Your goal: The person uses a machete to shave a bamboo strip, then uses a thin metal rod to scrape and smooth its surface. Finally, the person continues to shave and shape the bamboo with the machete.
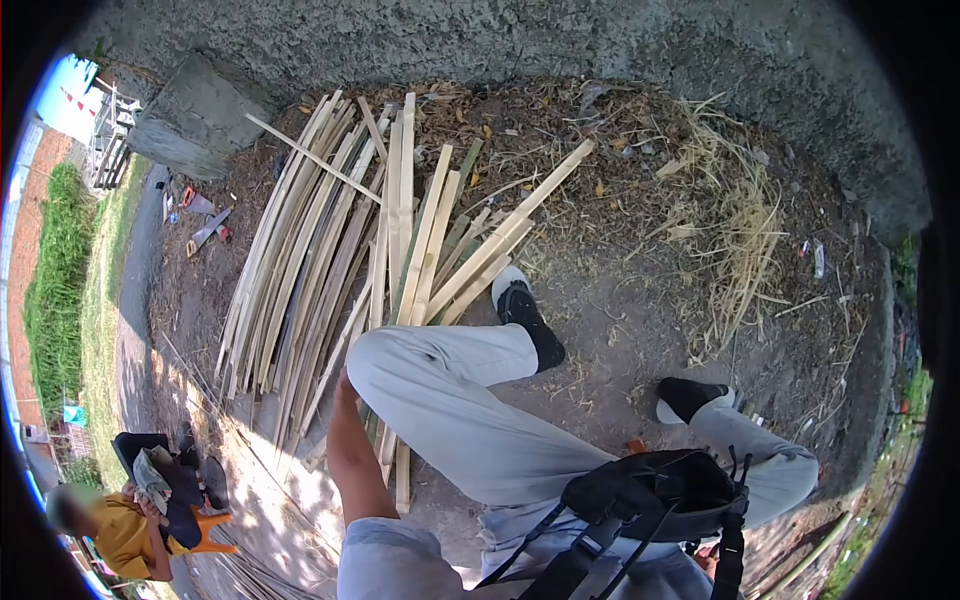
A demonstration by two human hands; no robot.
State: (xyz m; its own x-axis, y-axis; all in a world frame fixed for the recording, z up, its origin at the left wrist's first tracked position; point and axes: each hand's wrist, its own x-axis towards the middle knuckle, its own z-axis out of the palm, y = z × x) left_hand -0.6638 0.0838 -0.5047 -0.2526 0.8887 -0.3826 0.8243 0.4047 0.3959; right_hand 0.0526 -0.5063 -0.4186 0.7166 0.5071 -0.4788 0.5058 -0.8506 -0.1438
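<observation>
My left arm reaches down beside my bent left knee. Only the edge of my left hand (345, 388) shows there, next to the wooden strips (415, 230), and its fingers are hidden behind the knee. The strips are long, pale and split thin, lying in a loose fan by my left foot. A sliver of my right hand (708, 557) appears low down past the black waist bag (650, 490) and its strap. What either hand holds, if anything, cannot be made out.
A large bundle of curved strips (300, 240) lies left of the fan. Shavings (735, 240) are heaped at right. Handsaws (208, 228) rest on the ground near a concrete block (195, 115). A rough wall (520, 45) runs behind. Another person (130, 530) sits on an orange stool (213, 533).
</observation>
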